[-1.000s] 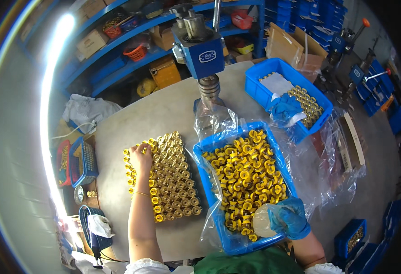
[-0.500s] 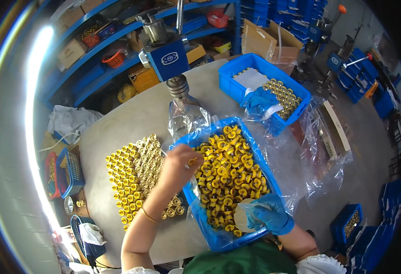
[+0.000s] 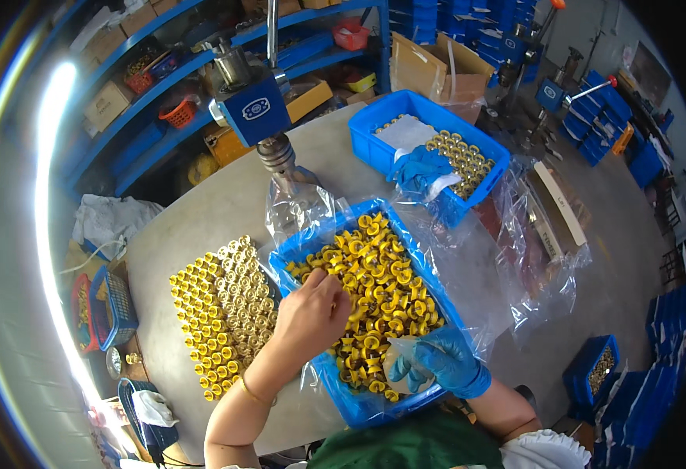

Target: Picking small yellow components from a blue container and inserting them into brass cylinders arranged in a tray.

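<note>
My bare left hand [image 3: 310,314] is over a blue bin [image 3: 446,301] heaped with small yellow flanged metal parts [image 3: 376,270]. Its fingers are curled and pressed together; whatever they pinch is hidden against the yellow parts. At the bin's near right corner, my right hand [image 3: 454,363], in a blue glove, grips a pale round disc [image 3: 398,369] by its edge. Left of the bin, rows of yellow parts [image 3: 201,328] stand on the grey table, beside rows of paler brass-coloured parts [image 3: 243,293]. My left forearm covers some of these rows.
Clear plastic film lines the bin and spreads to its right. Beyond it stands a blue press [image 3: 255,109] with a bagged lower end. A second blue bin [image 3: 366,139] holds brass parts and a blue glove [image 3: 421,168]. Baskets [image 3: 116,305] stand at the left; an open carton [image 3: 421,66] is behind.
My left hand has lowered into the bin's area, its fingers turning down; a brass-yellow part seen at it before is now hidden. The whole view has shifted slightly. The right hand keeps the disc.
</note>
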Demonstrator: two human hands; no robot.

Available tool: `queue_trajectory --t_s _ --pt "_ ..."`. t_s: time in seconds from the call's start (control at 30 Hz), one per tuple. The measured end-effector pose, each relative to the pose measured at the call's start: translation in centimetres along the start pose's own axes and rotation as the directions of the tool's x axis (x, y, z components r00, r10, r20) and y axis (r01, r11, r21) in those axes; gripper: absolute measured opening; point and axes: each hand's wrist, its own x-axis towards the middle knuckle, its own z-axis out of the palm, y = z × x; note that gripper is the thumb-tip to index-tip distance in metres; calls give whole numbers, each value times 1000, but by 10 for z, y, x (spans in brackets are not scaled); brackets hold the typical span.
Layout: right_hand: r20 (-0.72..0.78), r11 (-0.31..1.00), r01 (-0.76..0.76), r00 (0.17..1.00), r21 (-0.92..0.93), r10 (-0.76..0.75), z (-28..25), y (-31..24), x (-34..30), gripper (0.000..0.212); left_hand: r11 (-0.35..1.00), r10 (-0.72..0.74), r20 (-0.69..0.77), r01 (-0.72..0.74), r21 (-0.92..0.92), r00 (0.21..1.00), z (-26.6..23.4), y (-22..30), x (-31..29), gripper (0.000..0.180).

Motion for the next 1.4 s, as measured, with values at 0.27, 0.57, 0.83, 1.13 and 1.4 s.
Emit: queue_trajectory --t_s 0.27,0.57,0.83,1.13,1.4 --pt "78 983 101 993 -151 -90 0 0 4 26 -289 -298 641 573 -767 707 3 16 -59 4" --pt "91 980 103 992 -171 -88 4 0 8 20 -311 -389 397 286 -906 831 23 24 -68 10" --pt "71 988 67 996 -140 -58 7 1 8 20 -350 -354 373 249 -903 858 20 28 -68 9" --pt "67 991 49 997 -124 -41 6 2 7 20 -390 -320 425 292 -873 847 21 26 -68 6" --pt "45 995 30 999 -99 -26 6 4 7 18 -441 -278 440 293 -848 854 24 24 -69 9"
